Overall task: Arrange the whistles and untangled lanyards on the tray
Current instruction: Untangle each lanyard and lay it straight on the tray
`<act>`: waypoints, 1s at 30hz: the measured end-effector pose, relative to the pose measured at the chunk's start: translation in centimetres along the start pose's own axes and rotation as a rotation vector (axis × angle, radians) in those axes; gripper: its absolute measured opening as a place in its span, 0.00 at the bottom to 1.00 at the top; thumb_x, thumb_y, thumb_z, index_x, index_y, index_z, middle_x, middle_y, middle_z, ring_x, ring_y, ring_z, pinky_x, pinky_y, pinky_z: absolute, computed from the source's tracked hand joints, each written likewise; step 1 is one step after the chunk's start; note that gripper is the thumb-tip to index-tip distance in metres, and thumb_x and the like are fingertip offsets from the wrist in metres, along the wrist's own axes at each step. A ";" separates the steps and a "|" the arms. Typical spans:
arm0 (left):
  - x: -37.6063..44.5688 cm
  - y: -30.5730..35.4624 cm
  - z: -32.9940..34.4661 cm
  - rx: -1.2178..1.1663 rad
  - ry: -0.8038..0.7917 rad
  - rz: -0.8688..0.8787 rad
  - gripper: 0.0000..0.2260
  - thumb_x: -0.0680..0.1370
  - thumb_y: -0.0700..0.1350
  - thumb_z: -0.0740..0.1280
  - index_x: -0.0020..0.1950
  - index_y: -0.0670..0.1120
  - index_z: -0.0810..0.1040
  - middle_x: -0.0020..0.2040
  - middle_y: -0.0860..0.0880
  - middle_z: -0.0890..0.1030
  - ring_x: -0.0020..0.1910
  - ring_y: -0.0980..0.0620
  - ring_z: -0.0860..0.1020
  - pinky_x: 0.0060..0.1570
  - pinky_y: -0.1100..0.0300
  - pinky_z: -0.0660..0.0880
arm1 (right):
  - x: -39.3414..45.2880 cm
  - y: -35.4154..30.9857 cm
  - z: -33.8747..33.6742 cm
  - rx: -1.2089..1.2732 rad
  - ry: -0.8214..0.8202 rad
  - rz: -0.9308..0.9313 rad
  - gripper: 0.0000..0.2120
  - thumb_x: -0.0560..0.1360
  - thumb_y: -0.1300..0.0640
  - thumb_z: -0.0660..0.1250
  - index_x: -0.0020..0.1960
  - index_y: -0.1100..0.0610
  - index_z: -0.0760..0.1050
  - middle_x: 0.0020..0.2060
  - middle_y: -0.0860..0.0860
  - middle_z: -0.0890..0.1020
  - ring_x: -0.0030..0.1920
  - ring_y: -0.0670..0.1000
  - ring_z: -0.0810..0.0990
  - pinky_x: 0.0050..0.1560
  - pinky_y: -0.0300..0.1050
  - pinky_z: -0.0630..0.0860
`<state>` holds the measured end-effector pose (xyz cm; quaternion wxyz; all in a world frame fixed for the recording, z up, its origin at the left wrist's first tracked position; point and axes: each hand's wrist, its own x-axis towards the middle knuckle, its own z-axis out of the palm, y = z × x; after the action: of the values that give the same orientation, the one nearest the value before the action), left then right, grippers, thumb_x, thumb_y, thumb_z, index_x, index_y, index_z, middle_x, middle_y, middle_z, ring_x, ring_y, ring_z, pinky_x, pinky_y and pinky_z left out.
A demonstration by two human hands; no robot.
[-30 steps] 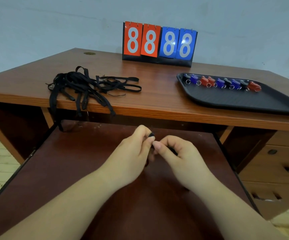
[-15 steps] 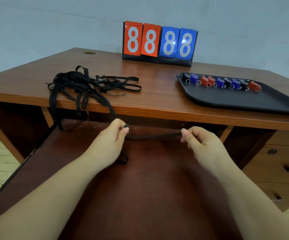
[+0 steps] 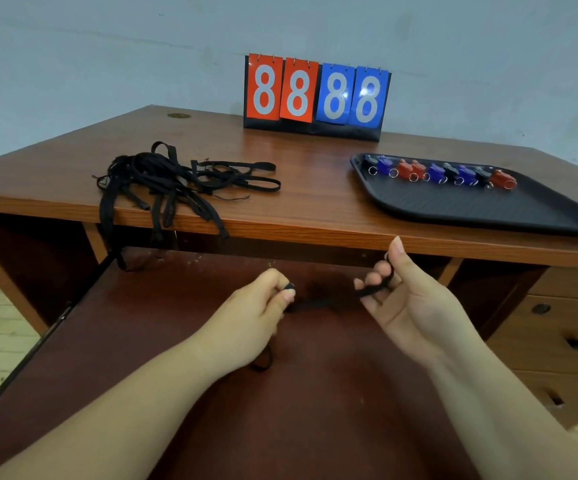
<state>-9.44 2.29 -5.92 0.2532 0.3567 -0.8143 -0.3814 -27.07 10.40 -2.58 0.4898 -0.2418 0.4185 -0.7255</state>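
Both hands are out over the dark reddish-brown pull-out shelf point(image 3: 176, 393) under the desk, with a single black fabric lanyard point(image 3: 318, 301) strung between them. The left hand point(image 3: 246, 320) has its fingers curled in, thumb and forefinger pinching one end of the strap, and a small loop of it peeks out beneath the wrist. The right hand point(image 3: 408, 299) is turned palm up with the strap looped across its curled fingers, forefinger pointing up toward the desk edge. The strap sags a little in the middle; it is dark against a dark shelf there, so whether it touches the shelf I cannot tell.

Up on the brown wooden desk point(image 3: 315, 188), on the left, sits the tangled heap of black lanyards point(image 3: 176, 181), several straps spilling over the front edge and dangling toward the shelf. Over on the right, the black plastic tray point(image 3: 488, 209) lies flat near the desk's front corner. Along its far side runs a neat row of blue, red and black plastic whistles point(image 3: 439, 173), each with a small metal ring; the near part of the tray shows bare ribbed plastic.

At the back of the desk stands a flip scoreboard point(image 3: 317, 97), two red cards and two blue, all showing 8.
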 end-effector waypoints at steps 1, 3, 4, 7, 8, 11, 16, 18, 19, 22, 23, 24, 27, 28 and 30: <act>-0.1 0.3 0.1 -0.062 0.014 -0.009 0.07 0.80 0.48 0.58 0.44 0.51 0.71 0.34 0.53 0.76 0.37 0.54 0.77 0.43 0.61 0.71 | -0.1 0.1 0.1 -0.062 0.012 -0.020 0.10 0.67 0.50 0.65 0.35 0.55 0.70 0.26 0.47 0.73 0.27 0.43 0.74 0.43 0.42 0.76; -0.2 1.0 0.4 -0.200 0.051 -0.024 0.06 0.79 0.48 0.62 0.44 0.50 0.76 0.35 0.55 0.79 0.38 0.59 0.77 0.42 0.69 0.69 | -0.2 0.4 0.2 -0.160 0.044 -0.073 0.10 0.67 0.51 0.66 0.35 0.57 0.71 0.25 0.47 0.72 0.25 0.43 0.70 0.38 0.39 0.75; -0.3 1.3 0.5 -0.278 0.065 -0.034 0.06 0.77 0.49 0.64 0.44 0.51 0.79 0.35 0.54 0.80 0.36 0.61 0.76 0.41 0.70 0.69 | -0.3 0.7 0.4 -0.190 0.064 -0.092 0.10 0.66 0.51 0.67 0.35 0.57 0.72 0.25 0.47 0.73 0.24 0.42 0.69 0.36 0.38 0.76; -0.6 1.9 0.9 -0.549 0.095 -0.105 0.06 0.73 0.50 0.69 0.45 0.50 0.84 0.36 0.47 0.83 0.37 0.58 0.77 0.42 0.67 0.72 | -0.4 1.6 0.6 -0.250 0.100 -0.094 0.09 0.65 0.54 0.70 0.38 0.60 0.79 0.26 0.48 0.77 0.24 0.42 0.72 0.35 0.35 0.78; -0.6 2.0 1.1 -0.614 0.107 -0.124 0.06 0.72 0.48 0.70 0.45 0.49 0.85 0.34 0.49 0.82 0.35 0.59 0.77 0.41 0.68 0.73 | -0.4 1.9 0.6 -0.269 0.087 -0.074 0.07 0.67 0.57 0.70 0.41 0.60 0.80 0.28 0.49 0.79 0.26 0.42 0.74 0.36 0.36 0.79; -0.6 2.1 1.3 -0.756 0.098 -0.154 0.06 0.72 0.42 0.70 0.48 0.48 0.83 0.32 0.53 0.81 0.32 0.60 0.76 0.36 0.68 0.74 | -0.6 2.6 1.0 -0.350 0.021 -0.031 0.07 0.73 0.65 0.67 0.47 0.57 0.81 0.35 0.51 0.85 0.31 0.42 0.80 0.40 0.37 0.80; -0.7 2.1 1.4 -0.841 0.085 -0.166 0.04 0.72 0.38 0.69 0.46 0.44 0.80 0.32 0.50 0.82 0.32 0.56 0.79 0.34 0.65 0.76 | -1.3 3.1 1.3 -0.413 -0.014 -0.025 0.06 0.72 0.65 0.68 0.47 0.59 0.82 0.40 0.56 0.86 0.38 0.49 0.83 0.40 0.37 0.80; -0.7 2.0 1.5 -0.841 0.089 -0.163 0.04 0.72 0.38 0.70 0.46 0.43 0.81 0.34 0.50 0.82 0.34 0.56 0.79 0.36 0.65 0.76 | -1.3 3.1 1.4 -0.409 -0.004 -0.013 0.05 0.71 0.64 0.69 0.46 0.59 0.82 0.39 0.57 0.86 0.38 0.50 0.83 0.39 0.37 0.80; -0.7 2.0 1.5 -0.851 0.094 -0.171 0.04 0.71 0.38 0.70 0.46 0.42 0.81 0.34 0.50 0.82 0.34 0.56 0.79 0.37 0.65 0.76 | -1.3 3.1 1.4 -0.393 0.001 -0.002 0.05 0.71 0.64 0.69 0.45 0.59 0.82 0.38 0.56 0.85 0.37 0.50 0.82 0.38 0.37 0.79; -0.7 2.1 1.5 -0.907 0.089 -0.199 0.08 0.69 0.37 0.71 0.47 0.43 0.80 0.33 0.50 0.82 0.32 0.55 0.79 0.35 0.65 0.77 | -1.4 3.0 1.6 -0.348 0.004 0.040 0.05 0.70 0.63 0.69 0.44 0.58 0.83 0.36 0.54 0.85 0.35 0.47 0.81 0.35 0.36 0.78; -0.7 2.2 1.4 -0.928 0.085 -0.201 0.11 0.67 0.38 0.72 0.49 0.44 0.80 0.33 0.49 0.82 0.32 0.55 0.80 0.35 0.65 0.77 | -1.4 2.9 1.6 -0.340 0.002 0.052 0.05 0.70 0.63 0.69 0.44 0.58 0.83 0.36 0.54 0.85 0.34 0.46 0.81 0.35 0.36 0.78; -0.6 2.2 1.4 -0.942 0.076 -0.200 0.15 0.66 0.40 0.72 0.52 0.44 0.79 0.33 0.49 0.82 0.32 0.55 0.80 0.35 0.65 0.78 | -1.5 2.9 1.6 -0.337 -0.004 0.062 0.05 0.70 0.62 0.69 0.44 0.58 0.82 0.36 0.54 0.85 0.33 0.46 0.81 0.35 0.36 0.79; -0.7 2.1 1.5 -0.937 0.049 -0.186 0.19 0.65 0.41 0.71 0.55 0.47 0.80 0.35 0.49 0.82 0.34 0.56 0.80 0.37 0.65 0.77 | -1.6 2.9 1.6 -0.338 -0.026 0.079 0.09 0.65 0.58 0.71 0.44 0.59 0.82 0.36 0.55 0.84 0.35 0.49 0.81 0.40 0.40 0.79; -0.8 2.1 1.5 -0.924 0.042 -0.180 0.17 0.66 0.40 0.71 0.55 0.47 0.81 0.37 0.50 0.82 0.34 0.56 0.80 0.37 0.66 0.77 | -1.6 2.9 1.7 -0.339 -0.038 0.082 0.11 0.64 0.57 0.71 0.44 0.60 0.82 0.37 0.56 0.84 0.37 0.51 0.82 0.42 0.42 0.80; -0.8 2.1 1.5 -0.902 0.041 -0.161 0.14 0.67 0.41 0.71 0.53 0.46 0.82 0.38 0.50 0.83 0.35 0.57 0.79 0.38 0.66 0.77 | -1.7 3.0 1.6 -0.341 -0.063 0.088 0.13 0.63 0.57 0.70 0.46 0.62 0.81 0.37 0.58 0.84 0.37 0.53 0.83 0.44 0.44 0.81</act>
<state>-10.74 4.55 -5.24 0.3689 0.2806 -0.5315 -0.7090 -23.67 10.87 -4.16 0.4857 -0.3255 0.5303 -0.6140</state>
